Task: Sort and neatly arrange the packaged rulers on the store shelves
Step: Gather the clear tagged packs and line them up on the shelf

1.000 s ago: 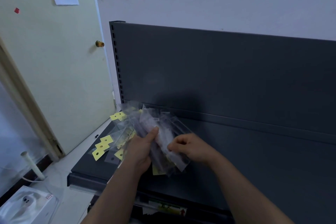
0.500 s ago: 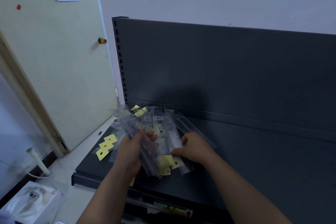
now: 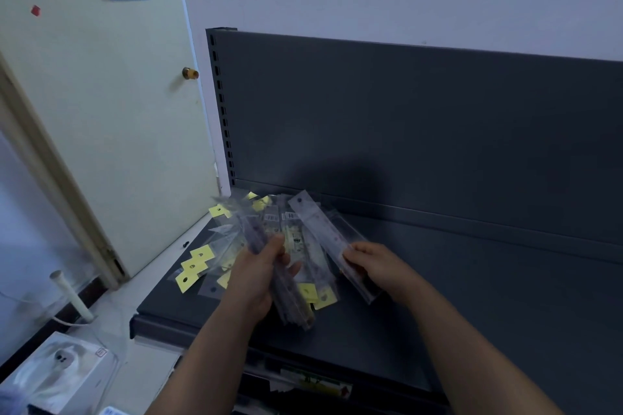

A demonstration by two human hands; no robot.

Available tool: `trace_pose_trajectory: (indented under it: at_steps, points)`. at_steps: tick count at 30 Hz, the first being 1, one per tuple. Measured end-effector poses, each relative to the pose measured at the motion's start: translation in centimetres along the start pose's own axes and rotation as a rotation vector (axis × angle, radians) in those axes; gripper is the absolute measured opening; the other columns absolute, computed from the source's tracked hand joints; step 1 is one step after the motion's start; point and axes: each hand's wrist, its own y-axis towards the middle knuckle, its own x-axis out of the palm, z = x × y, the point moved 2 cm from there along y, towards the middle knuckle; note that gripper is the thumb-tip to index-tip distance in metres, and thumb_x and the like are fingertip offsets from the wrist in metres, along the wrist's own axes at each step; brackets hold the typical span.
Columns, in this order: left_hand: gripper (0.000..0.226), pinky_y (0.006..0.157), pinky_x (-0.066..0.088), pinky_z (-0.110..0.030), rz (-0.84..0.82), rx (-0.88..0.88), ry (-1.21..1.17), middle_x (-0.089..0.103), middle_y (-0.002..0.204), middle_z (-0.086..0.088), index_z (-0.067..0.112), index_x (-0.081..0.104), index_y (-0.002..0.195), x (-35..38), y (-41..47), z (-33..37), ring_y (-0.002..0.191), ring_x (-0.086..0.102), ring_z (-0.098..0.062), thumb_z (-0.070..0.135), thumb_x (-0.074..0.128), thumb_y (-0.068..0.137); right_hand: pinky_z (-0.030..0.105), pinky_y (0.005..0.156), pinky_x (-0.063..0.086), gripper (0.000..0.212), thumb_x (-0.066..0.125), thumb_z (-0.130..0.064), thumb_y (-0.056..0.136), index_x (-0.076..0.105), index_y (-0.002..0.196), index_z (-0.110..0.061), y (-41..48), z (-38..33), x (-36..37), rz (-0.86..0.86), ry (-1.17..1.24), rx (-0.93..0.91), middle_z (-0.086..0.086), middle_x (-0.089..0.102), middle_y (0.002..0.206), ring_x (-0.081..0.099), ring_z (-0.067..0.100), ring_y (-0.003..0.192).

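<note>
My left hand (image 3: 258, 276) grips a thick bundle of packaged rulers (image 3: 293, 280) in clear sleeves with yellow header tags, held above the dark grey shelf (image 3: 472, 296). Just right of the bundle, my right hand (image 3: 381, 268) pinches one clear packaged ruler (image 3: 325, 232) near its lower end; it slants up to the left. More packaged rulers (image 3: 202, 263) with yellow tags lie loose on the shelf's left end, partly hidden behind the bundle.
The shelf's dark back panel (image 3: 404, 128) rises behind, with a slotted upright (image 3: 222, 111) at its left. A pale door (image 3: 101, 111) stands to the left. A white boxed item (image 3: 60, 371) and a white pipe (image 3: 70, 296) are on the floor at lower left.
My right hand has drawn one ruler package out of the bundle and moved it to the right. My left hand still holds the bundle, which has fanned out less.
</note>
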Motion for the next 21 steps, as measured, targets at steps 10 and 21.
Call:
trace_pose_trajectory:
  at_steps: [10, 21]
  points:
    - [0.01, 0.065, 0.058, -0.038, -0.03, -0.018, 0.095, 0.073, 0.084, -0.015, 0.003, 0.066, 0.098, 4.9, -1.2, -2.2, 0.074, 0.07, -0.029, 0.003, 0.065, 0.088, 0.027, 0.066, 0.042, 0.017, 0.061, -0.028, 0.092, 0.069, 0.08, -0.02, -1.3, 0.3, -0.9, -0.222, 0.027, -0.061, -0.002, 0.06, 0.071, 0.051, 0.011, 0.066]
    - [0.01, 0.066, 0.061, -0.038, 0.107, 0.002, -0.057, 0.073, 0.085, -0.015, -0.001, 0.062, 0.094, 4.9, -2.0, -2.8, 0.081, 0.071, -0.025, 0.001, 0.052, 0.094, 0.027, 0.086, 0.046, 0.052, 0.074, -0.041, 0.077, 0.057, 0.121, -0.02, 2.2, 3.7, -4.5, 0.156, -0.559, -0.114, 0.002, 0.054, 0.112, 0.054, 0.016, 0.099]
